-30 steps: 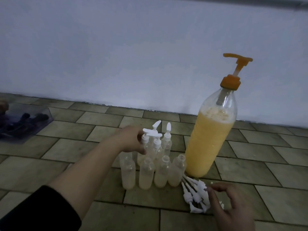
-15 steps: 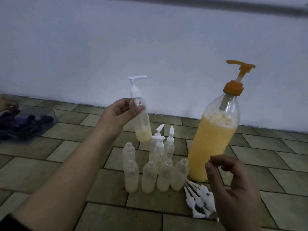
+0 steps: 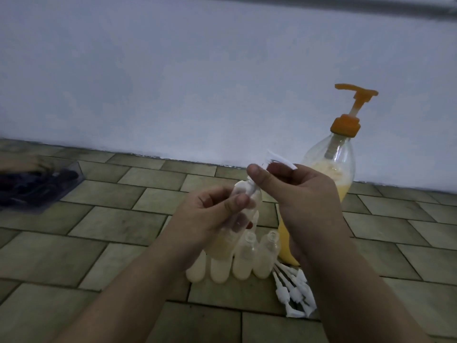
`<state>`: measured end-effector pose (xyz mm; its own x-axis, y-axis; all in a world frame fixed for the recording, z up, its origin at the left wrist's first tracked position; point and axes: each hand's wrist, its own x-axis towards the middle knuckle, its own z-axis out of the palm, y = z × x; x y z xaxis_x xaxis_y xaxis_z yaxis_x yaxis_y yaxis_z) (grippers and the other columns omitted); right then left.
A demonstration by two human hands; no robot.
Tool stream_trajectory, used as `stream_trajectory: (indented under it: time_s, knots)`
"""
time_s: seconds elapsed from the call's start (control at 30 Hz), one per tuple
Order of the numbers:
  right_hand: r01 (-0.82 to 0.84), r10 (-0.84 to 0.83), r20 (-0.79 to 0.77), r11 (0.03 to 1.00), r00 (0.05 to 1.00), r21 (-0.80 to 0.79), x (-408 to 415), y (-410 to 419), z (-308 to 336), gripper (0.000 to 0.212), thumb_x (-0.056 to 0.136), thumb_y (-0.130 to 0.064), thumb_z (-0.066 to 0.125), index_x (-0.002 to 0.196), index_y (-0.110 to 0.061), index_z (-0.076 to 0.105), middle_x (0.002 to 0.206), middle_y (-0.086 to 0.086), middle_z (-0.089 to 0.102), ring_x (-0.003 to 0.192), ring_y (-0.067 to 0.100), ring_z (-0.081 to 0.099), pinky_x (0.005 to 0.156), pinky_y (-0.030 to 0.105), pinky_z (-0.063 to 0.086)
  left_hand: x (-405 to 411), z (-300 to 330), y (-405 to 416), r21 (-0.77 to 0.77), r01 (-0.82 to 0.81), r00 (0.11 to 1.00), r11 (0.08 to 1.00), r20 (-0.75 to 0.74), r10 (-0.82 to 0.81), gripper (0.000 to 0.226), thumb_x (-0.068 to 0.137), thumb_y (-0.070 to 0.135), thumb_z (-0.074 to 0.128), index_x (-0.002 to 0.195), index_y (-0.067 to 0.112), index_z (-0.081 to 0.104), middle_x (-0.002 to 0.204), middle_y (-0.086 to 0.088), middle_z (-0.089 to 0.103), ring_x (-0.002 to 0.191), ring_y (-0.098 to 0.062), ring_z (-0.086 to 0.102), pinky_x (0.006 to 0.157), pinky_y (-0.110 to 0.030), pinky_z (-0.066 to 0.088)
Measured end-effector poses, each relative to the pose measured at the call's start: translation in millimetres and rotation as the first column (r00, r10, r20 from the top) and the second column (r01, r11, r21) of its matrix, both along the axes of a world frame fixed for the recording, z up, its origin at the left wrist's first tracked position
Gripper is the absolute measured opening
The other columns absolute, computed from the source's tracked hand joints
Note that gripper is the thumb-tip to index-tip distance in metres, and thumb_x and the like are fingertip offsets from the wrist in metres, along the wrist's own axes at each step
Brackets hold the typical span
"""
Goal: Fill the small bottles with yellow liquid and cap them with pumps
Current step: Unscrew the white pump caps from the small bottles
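My left hand [image 3: 207, 219] grips a small clear bottle [image 3: 237, 226], tilted, with yellow liquid in its lower part. My right hand [image 3: 296, 191] pinches the white pump [image 3: 279, 160] at that bottle's neck. Below them several small uncapped bottles [image 3: 243, 258] with pale liquid stand in a row on the tiled floor [image 3: 99, 231]. A bunch of loose white pumps [image 3: 295, 292] lies to their right. The large bottle of yellow liquid [image 3: 329, 174] with an orange pump [image 3: 351, 115] stands behind my right hand, partly hidden.
A dark clear tray [image 3: 39, 184] with dark items sits on the floor at the far left. A pale wall [image 3: 197, 82] runs along the back, close behind the bottles.
My left hand lifted a pumped bottle from the group and brought it lower toward me. My right hand rose from the loose pumps and took hold of its pump.
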<state>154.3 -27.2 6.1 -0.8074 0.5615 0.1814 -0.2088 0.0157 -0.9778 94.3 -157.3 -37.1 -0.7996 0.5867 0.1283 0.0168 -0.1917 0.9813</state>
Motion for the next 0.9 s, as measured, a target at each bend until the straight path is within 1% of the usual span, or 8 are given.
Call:
stream_trajectory:
  time_s: [0.1,0.17,0.3,0.4,0.47,0.53,0.7,0.9]
  knots:
    - [-0.075,0.075,0.004,0.996,0.997,-0.050,2,0,0,0.011,0.061,-0.013,0.081,0.063,-0.013,0.070,0.063,-0.002,0.070,0.059,-0.001,0.064,0.051,0.006,0.046,-3,0,-7,0.007,0.036,0.999,0.999,0.013,-0.036,0.038,0.074,0.035,0.069,0.090,0.002,0.071,0.077,-0.010,0.067,0.064,-0.023,0.059,0.060,-0.031,0.051]
    - [-0.156,0.156,0.000,0.985,0.988,-0.076,3,0,2,0.010,0.066,-0.005,0.076,0.071,-0.013,0.072,0.066,-0.001,0.072,0.063,0.001,0.067,0.055,0.008,0.048,-5,0,-11,0.033,0.066,0.995,0.997,0.067,-0.068,0.045,0.068,0.041,0.075,0.089,0.002,0.073,0.077,-0.012,0.068,0.063,-0.024,0.061,0.062,-0.035,0.050]
    - [-0.168,0.177,0.094,0.981,0.980,-0.095,2,10,3,0.059,0.074,-0.014,0.072,0.130,-0.021,0.051,0.090,0.000,0.075,0.094,0.012,0.068,0.081,0.027,0.050,-7,-1,-11,0.067,0.067,0.990,0.995,0.118,-0.075,0.059,0.061,0.050,0.078,0.094,0.001,0.071,0.085,-0.020,0.068,0.065,-0.026,0.063,0.066,-0.037,0.049]
    - [-0.184,0.193,0.114,0.979,0.974,-0.091,4,10,1,0.092,0.051,-0.041,0.080,0.135,-0.029,0.044,0.097,0.000,0.074,0.101,0.013,0.065,0.086,0.030,0.047,0,-1,-8,0.004,0.086,0.992,0.996,0.090,-0.086,0.047,0.067,0.042,0.066,0.093,0.003,0.072,0.091,-0.015,0.071,0.067,-0.024,0.064,0.063,-0.035,0.053]
    - [-0.217,0.218,0.116,0.976,0.969,-0.020,6,8,0,0.102,0.040,-0.041,0.081,0.134,-0.032,0.044,0.104,0.003,0.072,0.098,0.009,0.066,0.073,0.020,0.049,5,-1,-6,0.005,0.119,0.990,0.993,0.082,-0.119,0.042,0.066,0.040,0.064,0.089,0.006,0.073,0.082,-0.011,0.071,0.067,-0.023,0.065,0.060,-0.030,0.053]
    - [-0.198,0.196,0.125,0.980,0.973,0.003,8,14,2,0.098,0.040,-0.032,0.083,0.131,-0.029,0.048,0.100,0.002,0.072,0.092,0.007,0.068,0.063,0.016,0.048,6,0,-5,0.061,0.129,0.985,0.990,0.109,-0.135,0.040,0.067,0.036,0.064,0.087,0.002,0.072,0.076,-0.010,0.068,0.063,-0.021,0.063,0.056,-0.027,0.052]
    - [-0.225,0.220,0.103,0.974,0.970,0.039,15,20,4,0.044,0.053,-0.018,0.076,0.097,-0.015,0.069,0.081,0.000,0.075,0.074,0.005,0.070,0.059,0.012,0.050,3,-2,-5,0.022,0.094,0.993,0.995,0.073,-0.095,0.036,0.076,0.033,0.064,0.089,0.000,0.070,0.075,-0.011,0.067,0.062,-0.021,0.062,0.055,-0.025,0.052]
    - [-0.147,0.145,-0.090,0.989,0.985,-0.027,21,28,18,0.044,0.058,-0.013,0.068,0.102,-0.014,0.065,0.087,-0.001,0.074,0.084,0.008,0.071,0.072,0.020,0.056,-6,5,-6,-0.155,0.087,0.973,0.984,-0.196,-0.117,0.029,0.071,0.034,0.074,0.095,0.018,0.071,0.085,-0.006,0.072,0.079,-0.022,0.067,0.068,-0.024,0.054]
